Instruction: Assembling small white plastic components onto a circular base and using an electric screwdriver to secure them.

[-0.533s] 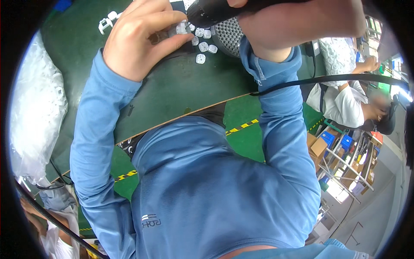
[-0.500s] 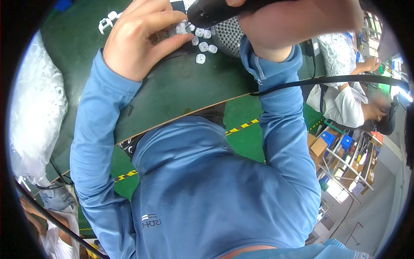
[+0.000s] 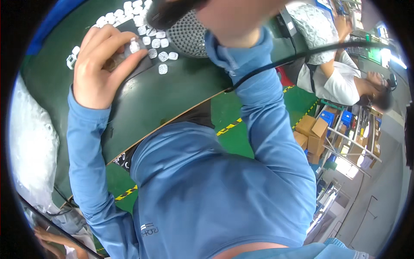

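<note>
My left hand (image 3: 97, 64) is closed over a dark mat (image 3: 140, 69), pinching a small clear-and-white plastic part (image 3: 134, 45) between thumb and forefinger. My right hand (image 3: 241, 19), smeared by motion, grips a black cylindrical tool (image 3: 172, 13) at the top edge of the view. The tool's near end stands apart from the plastic part, and its full shape is cut off. Several small white square plastic pieces (image 3: 163, 56) lie scattered between the hands. Beneath the tool sits a round grey studded disc (image 3: 187, 36).
A white plastic bag (image 3: 34, 146) lies at the left of the green table (image 3: 172, 86). Near my left knuckles is a white bracket-like piece (image 3: 71, 61). A black cable (image 3: 302, 54) crosses my right forearm. At the right, a co-worker (image 3: 345, 73) sits by another bag (image 3: 312, 26).
The view has shifted, showing more white pieces at the top. The black tool, earlier right at the plastic part, is now away from it. My left hand still pinches the part.
</note>
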The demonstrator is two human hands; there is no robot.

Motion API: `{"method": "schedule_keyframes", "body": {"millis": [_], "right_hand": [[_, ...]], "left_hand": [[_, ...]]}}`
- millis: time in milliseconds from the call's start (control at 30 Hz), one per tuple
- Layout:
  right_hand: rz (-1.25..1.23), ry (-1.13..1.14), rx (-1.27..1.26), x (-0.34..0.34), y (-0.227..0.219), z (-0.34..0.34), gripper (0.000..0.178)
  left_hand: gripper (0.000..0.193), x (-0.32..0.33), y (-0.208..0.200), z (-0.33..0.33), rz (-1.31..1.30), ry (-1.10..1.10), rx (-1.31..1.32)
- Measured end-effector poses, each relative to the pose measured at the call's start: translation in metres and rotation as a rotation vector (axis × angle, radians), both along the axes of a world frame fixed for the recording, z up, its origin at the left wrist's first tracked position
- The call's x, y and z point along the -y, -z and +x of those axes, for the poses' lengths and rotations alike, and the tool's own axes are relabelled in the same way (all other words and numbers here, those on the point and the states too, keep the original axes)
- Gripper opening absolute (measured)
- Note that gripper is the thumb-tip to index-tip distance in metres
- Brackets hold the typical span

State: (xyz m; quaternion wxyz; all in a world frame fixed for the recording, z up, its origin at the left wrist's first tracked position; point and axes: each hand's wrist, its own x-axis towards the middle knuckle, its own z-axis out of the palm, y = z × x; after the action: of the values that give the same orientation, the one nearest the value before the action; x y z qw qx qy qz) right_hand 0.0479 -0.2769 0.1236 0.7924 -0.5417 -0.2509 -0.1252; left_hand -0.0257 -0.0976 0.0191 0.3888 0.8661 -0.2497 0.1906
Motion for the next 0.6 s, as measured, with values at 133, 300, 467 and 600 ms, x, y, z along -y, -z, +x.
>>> {"method": "schedule_keyframes", "body": {"millis": [133,300,467,600], "right_hand": [[0.063,0.078,0.036,0.027,0.002,0.014,0.045],[0.235,-0.064,-0.162,0.063,0.01,0.016,0.038],[-0.07,-0.043,0.048,0.07,0.028,0.021,0.036],[0.137,-0.083,-0.164,0.066,0.028,0.016,0.034]], "left_hand": [[0.027,0.002,-0.005,0.0,-0.002,-0.004,-0.043],[0.028,0.001,-0.004,0.001,-0.008,0.001,-0.051],[0.029,0.0,-0.002,0.0,-0.012,0.002,-0.037],[0.028,0.002,-0.003,0.001,-0.014,0.003,-0.044]]}}
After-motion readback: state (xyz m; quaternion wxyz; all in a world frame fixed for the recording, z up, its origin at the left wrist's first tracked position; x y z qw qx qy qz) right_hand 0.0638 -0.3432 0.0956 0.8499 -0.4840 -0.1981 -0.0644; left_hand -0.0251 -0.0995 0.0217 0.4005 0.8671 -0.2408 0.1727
